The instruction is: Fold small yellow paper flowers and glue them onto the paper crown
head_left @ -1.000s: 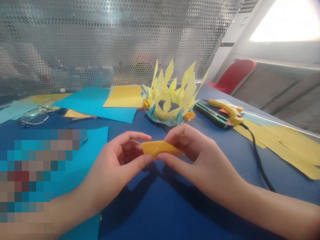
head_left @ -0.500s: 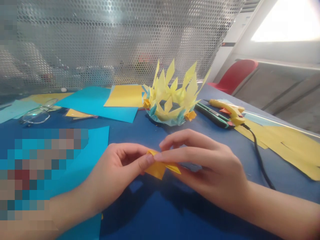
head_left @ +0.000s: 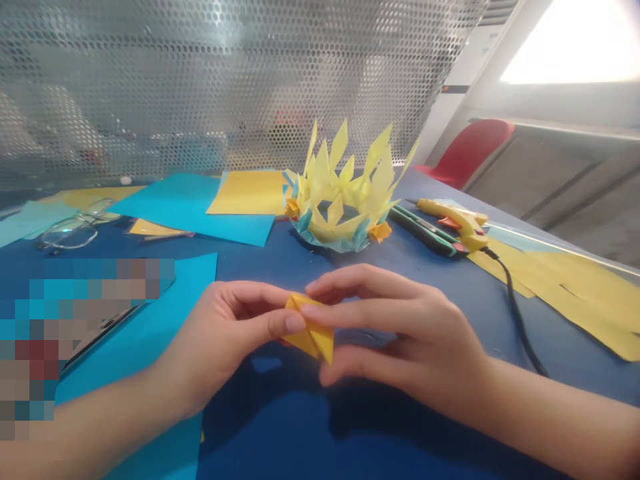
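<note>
With the folded yellow paper [head_left: 323, 330] as the centre of the dial and twelve o'clock pointing straight away from the person, the left hand [head_left: 235, 343] comes in from nine. Its grip is closed in a pinch on the paper, the thumb flat on the near face and the other fingers behind it. The right hand [head_left: 415, 327] comes in from three, its grip partly spread: the index fingertip touches the paper's upper part, while the thumb is at the lower point, whether touching or just beside it I cannot tell. The paper is held above the blue worktop [head_left: 280, 440], tilted, one corner pointing toward six.

Between twelve and one stands a paper crown [head_left: 383, 177], with pale yellow spikes and a blue-and-orange trimmed base. At two lie a green-and-black cutter [head_left: 425, 233] and, just beyond it, a yellow glue gun [head_left: 470, 227], whose black cord [head_left: 513, 303] runs back toward three. Yellow paper pieces [head_left: 585, 293] lie near three.

A near blue sheet [head_left: 160, 367] spreads between eight and nine, partly under the left forearm. At ten is a far blue sheet [head_left: 185, 207], with a yellow sheet [head_left: 250, 192] overlapping it toward eleven. Glasses [head_left: 70, 233] rest between nine and ten.
</note>
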### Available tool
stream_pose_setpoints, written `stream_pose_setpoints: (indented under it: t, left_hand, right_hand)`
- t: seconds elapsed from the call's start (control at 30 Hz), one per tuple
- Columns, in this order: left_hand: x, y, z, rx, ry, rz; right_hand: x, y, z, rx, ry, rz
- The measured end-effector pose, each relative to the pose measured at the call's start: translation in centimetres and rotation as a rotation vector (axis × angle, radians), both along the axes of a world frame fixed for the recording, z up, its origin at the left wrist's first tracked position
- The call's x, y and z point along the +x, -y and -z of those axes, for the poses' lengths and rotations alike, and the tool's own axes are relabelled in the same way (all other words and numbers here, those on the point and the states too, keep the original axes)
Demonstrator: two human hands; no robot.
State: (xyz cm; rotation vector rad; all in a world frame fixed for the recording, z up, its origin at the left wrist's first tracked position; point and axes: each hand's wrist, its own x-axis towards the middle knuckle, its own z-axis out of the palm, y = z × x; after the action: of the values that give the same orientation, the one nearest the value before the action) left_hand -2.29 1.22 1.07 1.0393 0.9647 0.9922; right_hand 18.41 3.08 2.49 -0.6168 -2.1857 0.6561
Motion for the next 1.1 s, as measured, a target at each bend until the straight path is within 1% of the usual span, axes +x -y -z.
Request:
stream_pose_setpoints:
  t: [0.13,0.23,0.3,0.37,0.47,0.53,0.67,0.77,0.9,1.0,1.1]
  left_hand:
    - [0.0,0.1,-0.2,-0.008,-0.040,-0.054]
    - [0.2,0.4,-0.5,-0.027,-0.045,-0.037]
    - [0.4,0.7,-0.7,-0.036,-0.039,-0.040]
    - [0.6,0.9,-0.7,-0.039,-0.035,-0.077]
    - [0.8,1.0,-0.7,-0.020,-0.055,-0.099]
    - [0.9,1.0,-0.6,-0.002,-0.086,-0.113]
    - [1.0,1.0,-0.7,0.029,-0.153,-0.133]
    - [1.1,1.1,-0.7,0.092,-0.181,-0.153]
    - [0.9,1.1,-0.6,0.185,-0.293,-0.156]
    - [0.8,1.2,-0.6,0.184,-0.356,-0.150]
    - [1.0,1.3,-0.6,0.185,-0.384,-0.181]
  right_hand:
    - [0.0,0.1,-0.3,-0.026,-0.015,-0.053]
    - [-0.4,0.2,-0.3,-0.096,-0.033,-0.031]
    - [-0.7,0.3,-0.2,-0.222,-0.101,0.005]
    - [-0.9,0.3,0.0,-0.386,-0.166,0.059]
    - [-1.0,0.2,0.0,-0.590,-0.119,0.112]
    - [-1.0,0.2,-0.1,-0.653,-0.071,0.132]
    - [-1.0,0.1,-0.4,-0.705,-0.078,0.175]
    - [-1.0,0.0,-0.5,-0.765,-0.103,0.179]
    - [-0.8,0.1,-0.4,-0.716,-0.101,0.197]
    - [-0.7,0.1,-0.3,-0.679,-0.090,0.185]
    - [-0.8,0.2,-0.3,-0.694,-0.089,0.159]
